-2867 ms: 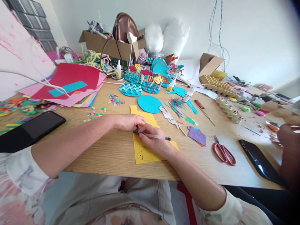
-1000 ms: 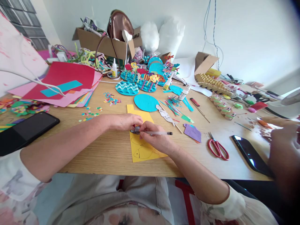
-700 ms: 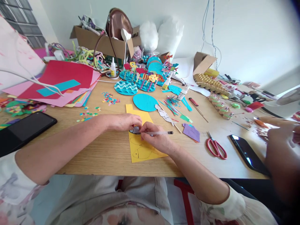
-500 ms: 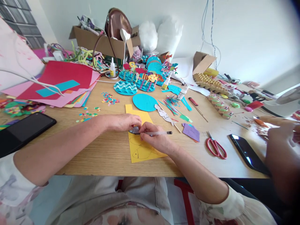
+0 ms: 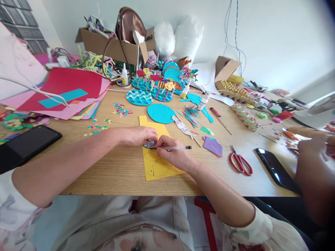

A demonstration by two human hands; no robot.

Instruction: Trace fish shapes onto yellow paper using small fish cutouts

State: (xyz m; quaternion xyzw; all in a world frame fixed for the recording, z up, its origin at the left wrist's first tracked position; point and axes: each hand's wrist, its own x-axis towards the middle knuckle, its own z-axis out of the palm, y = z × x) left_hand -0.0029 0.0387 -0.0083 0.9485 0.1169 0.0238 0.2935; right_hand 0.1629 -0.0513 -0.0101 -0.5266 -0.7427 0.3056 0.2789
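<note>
My right hand (image 5: 171, 153) is closed in a writing grip on a pen (image 5: 181, 147) with a pale, clear barrel, its tip hidden by the fingers. Beneath both hands lies a sheet of yellow paper (image 5: 149, 176) with fish outlines drawn near its lower end. Bent fingers of my left hand (image 5: 143, 135) press a small pale fish cutout (image 5: 148, 144) against the sheet, beside the pen; most of the cutout is covered. Just beyond the sheet is a blue paper oval (image 5: 160, 113), and a white paper cutout (image 5: 182, 127) lies to the right.
Red-handled scissors (image 5: 240, 164), a phone (image 5: 274, 169) and purple paper scraps (image 5: 213, 146) lie to the right. Another person's hand (image 5: 311, 153) is at the right edge. Leftward are a black phone (image 5: 28, 146) and stacked coloured paper (image 5: 81, 82). Glue bottles (image 5: 202, 103) stand behind.
The view has shifted very slightly. Both hands keep the same pose on the yellow paper, and the pen has barely moved.
</note>
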